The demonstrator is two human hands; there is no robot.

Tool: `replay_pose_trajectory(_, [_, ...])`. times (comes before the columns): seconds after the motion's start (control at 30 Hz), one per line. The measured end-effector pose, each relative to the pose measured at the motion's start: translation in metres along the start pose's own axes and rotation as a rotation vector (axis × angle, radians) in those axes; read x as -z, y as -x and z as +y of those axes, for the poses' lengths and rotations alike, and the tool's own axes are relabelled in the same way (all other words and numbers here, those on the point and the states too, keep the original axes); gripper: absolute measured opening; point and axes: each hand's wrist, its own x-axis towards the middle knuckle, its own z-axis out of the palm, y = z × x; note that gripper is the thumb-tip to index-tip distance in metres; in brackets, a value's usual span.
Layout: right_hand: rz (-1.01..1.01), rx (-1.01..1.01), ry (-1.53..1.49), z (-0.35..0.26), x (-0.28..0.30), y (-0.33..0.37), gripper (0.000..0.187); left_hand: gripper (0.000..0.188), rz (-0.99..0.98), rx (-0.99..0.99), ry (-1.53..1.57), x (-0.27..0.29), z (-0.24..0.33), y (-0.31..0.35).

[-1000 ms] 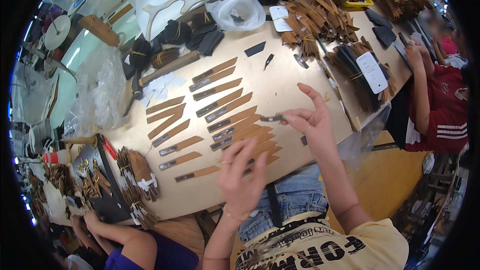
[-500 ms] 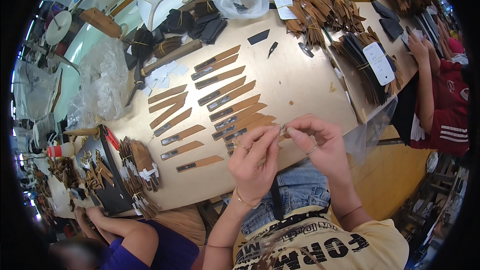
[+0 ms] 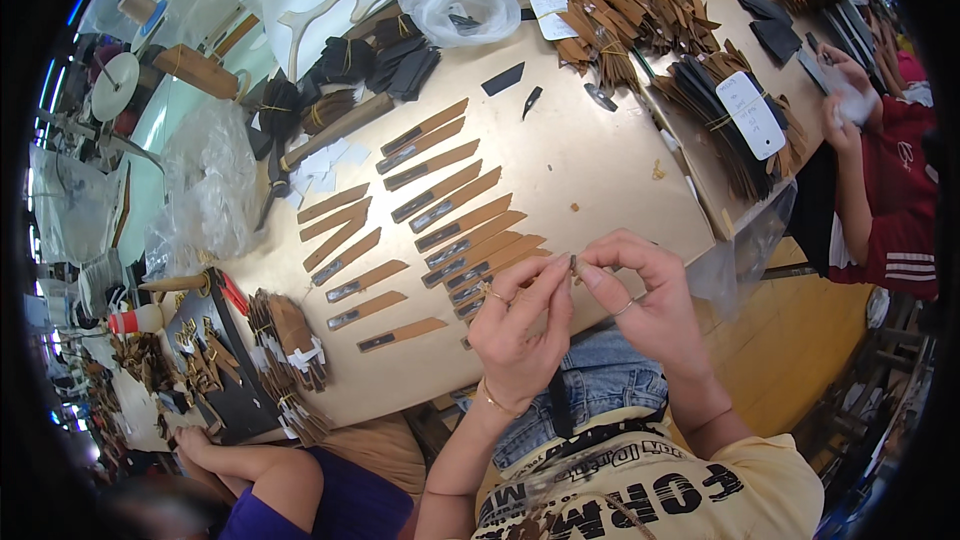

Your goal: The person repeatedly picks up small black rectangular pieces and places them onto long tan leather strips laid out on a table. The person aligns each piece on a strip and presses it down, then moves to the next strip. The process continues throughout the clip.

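My left hand and my right hand meet above the table's near edge, fingertips pinched together. Between them is a small dark piece, too small to name and mostly covered by the fingers. Just beyond my left hand, a column of brown leather-like strips lies slanted on the table, each with a dark or shiny patch at its left end. My left hand hides part of the nearest strips. A second, shorter column of such strips lies further left.
A hammer lies beside white paper scraps. A clear plastic bag stands at the back near bundled brown strips. Tagged dark bundles lie right. Co-workers sit at right and lower left; the right one handles something pale.
My hands stay pinched together, tilting slightly, and the small dark piece shows more. The view has shifted a little. At the right, the co-worker's hands have moved with a pale item.
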Motion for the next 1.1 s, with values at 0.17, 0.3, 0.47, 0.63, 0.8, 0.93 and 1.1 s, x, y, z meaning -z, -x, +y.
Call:
replay_pose_trajectory(0.17, [-0.010,0.029,0.125,-0.002,0.003,0.001,0.007,0.018,-0.027,0.241,0.166,-0.002,0.003,0.003])
replay_pose_trajectory(0.3, [-0.026,0.039,0.181,0.001,0.007,0.003,0.008,0.011,-0.001,0.670,0.620,0.003,-0.003,0.001])
replay_pose_trajectory(0.47, [0.058,-0.036,0.092,0.011,0.032,0.012,0.009,0.018,0.103,0.839,0.843,0.005,-0.010,-0.002])
replay_pose_trajectory(0.63, [0.229,-0.110,0.150,0.038,0.083,0.040,0.012,0.018,0.133,0.904,0.922,0.002,-0.009,-0.003])
replay_pose_trajectory(0.8, [0.656,-0.446,0.582,0.075,0.163,0.067,0.023,0.018,0.178,0.863,0.919,0.013,-0.013,-0.009])
replay_pose_trajectory(0.93, [0.677,-0.723,1.399,0.083,0.184,0.082,0.022,0.018,0.164,0.832,0.890,0.020,-0.014,-0.004])
replay_pose_trajectory(1.1, [0.695,0.034,0.618,0.067,0.119,0.039,0.029,0.012,0.082,0.587,0.720,0.024,-0.012,0.006])
